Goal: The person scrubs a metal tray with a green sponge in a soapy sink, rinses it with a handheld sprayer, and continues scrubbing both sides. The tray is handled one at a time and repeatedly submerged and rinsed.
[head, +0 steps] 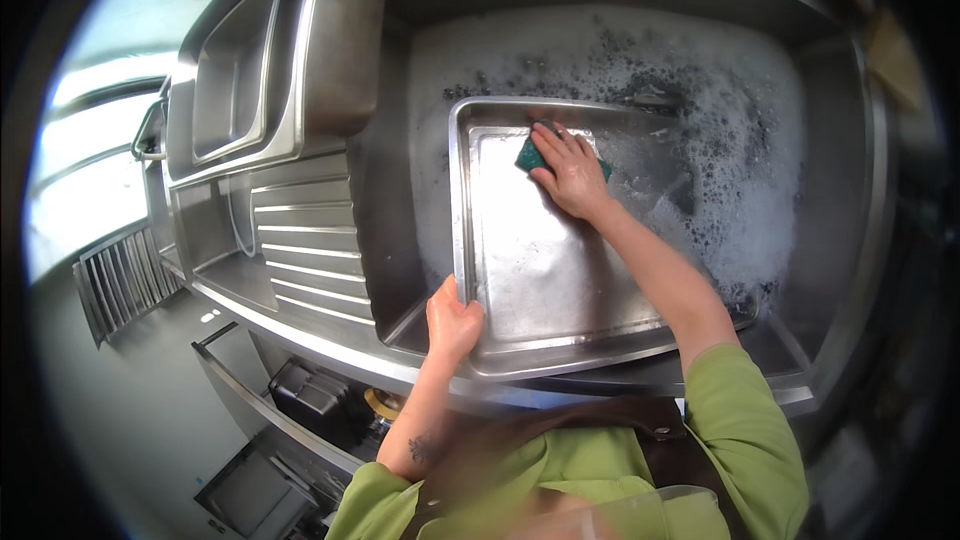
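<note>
A large rectangular metal pan (525, 255) lies tilted in a stainless steel sink (832, 165), its right part dipping into sudsy water (750, 210). My left hand (453, 319) grips the pan's left rim near the front corner, thumb on the inside. Under the fingers of my right hand (574, 172) is a green scouring pad (532, 156), pressed against the pan's inner surface near its far wall. Part of the pad is hidden by that hand. Foam and dark water cover the pan's far right corner.
Left of the sink is a ribbed drainboard (311, 240). A deep steel pan (341, 37) stands at its far end, with another steel container (236, 75) beside it. Below the counter, a shelf holds black containers (311, 394). The sink's front edge (525, 394) runs before my waist.
</note>
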Tool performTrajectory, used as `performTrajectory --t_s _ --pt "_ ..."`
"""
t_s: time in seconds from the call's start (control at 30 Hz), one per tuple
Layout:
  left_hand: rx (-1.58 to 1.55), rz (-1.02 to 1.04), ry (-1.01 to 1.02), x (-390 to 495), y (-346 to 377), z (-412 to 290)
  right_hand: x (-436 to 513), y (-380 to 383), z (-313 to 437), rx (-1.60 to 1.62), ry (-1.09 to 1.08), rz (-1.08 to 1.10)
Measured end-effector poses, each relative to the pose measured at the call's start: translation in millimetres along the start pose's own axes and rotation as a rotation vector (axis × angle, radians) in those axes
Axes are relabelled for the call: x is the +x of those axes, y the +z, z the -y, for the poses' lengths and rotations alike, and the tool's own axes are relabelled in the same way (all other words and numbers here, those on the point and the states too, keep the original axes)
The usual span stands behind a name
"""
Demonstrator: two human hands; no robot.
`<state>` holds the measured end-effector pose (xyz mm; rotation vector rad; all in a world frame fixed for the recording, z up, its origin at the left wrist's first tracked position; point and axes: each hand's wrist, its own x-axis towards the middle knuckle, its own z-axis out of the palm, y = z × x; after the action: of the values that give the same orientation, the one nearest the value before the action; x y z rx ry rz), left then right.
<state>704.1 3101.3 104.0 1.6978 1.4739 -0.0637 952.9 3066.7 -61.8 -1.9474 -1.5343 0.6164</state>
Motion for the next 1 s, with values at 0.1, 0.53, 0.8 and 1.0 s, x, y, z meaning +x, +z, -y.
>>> performTrajectory --t_s 0.1,0.53,0.8,1.0 --pt "-0.050 -0.033 0.063 3.4 4.7 0.2 -14.0 7.0 -6.1 -0.134 0.229 -0.135" --pt "-0.058 -0.023 0.061 -2.1 -2.6 -15.4 -135.4 -31.2 -170.8 0.189 0.867 0.069" --pt "-0.030 -0.121 0.348 -6.4 -22.0 -54.2 -172.4 23.2 -39.6 -0.116 0.713 -0.359" --pt "0.156 -0.136 0.527 -35.7 -71.7 -132.4 -101.3 -64.6 55.4 0.088 0.031 -0.523"
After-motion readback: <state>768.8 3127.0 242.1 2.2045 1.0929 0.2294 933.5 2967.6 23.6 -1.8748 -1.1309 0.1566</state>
